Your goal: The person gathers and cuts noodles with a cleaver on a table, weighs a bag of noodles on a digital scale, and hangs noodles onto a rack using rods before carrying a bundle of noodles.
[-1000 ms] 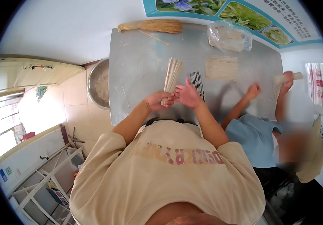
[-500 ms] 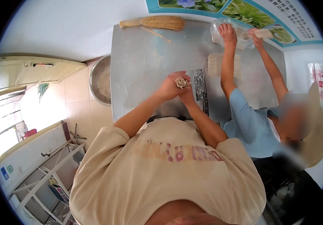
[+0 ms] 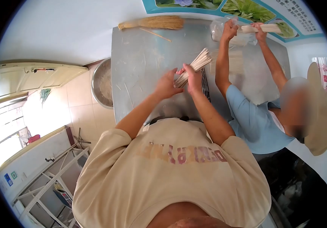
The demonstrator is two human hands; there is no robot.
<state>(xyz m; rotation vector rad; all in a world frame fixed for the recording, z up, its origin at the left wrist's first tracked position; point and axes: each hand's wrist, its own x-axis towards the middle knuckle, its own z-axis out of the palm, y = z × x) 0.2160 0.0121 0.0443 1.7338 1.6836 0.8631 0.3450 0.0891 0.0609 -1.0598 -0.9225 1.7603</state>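
Note:
A bundle of pale, thin dried noodles (image 3: 201,60) slants over the near part of the metal table, its upper end fanned out slightly. Wrapped round its middle is my right hand (image 3: 194,79). My left hand (image 3: 166,85) cups the lower end from the left, thumb and fingers apart; whether it touches the noodles is unclear. Partly behind my right forearm lies a knife with a patterned blade (image 3: 205,85); its handle is hidden.
On my right a co-worker holds another noodle bundle (image 3: 271,28) beside a clear plastic bag (image 3: 217,30). More noodles (image 3: 235,62) lie flat on the table (image 3: 140,60). A straw broom (image 3: 152,22) lies at the back left, and a steel basin (image 3: 95,85) stands off the left edge.
The bundle has tipped from end-on to slanting up and right. My left hand has loosened and drawn slightly left. The co-worker's bundle now lies level, farther from the bag.

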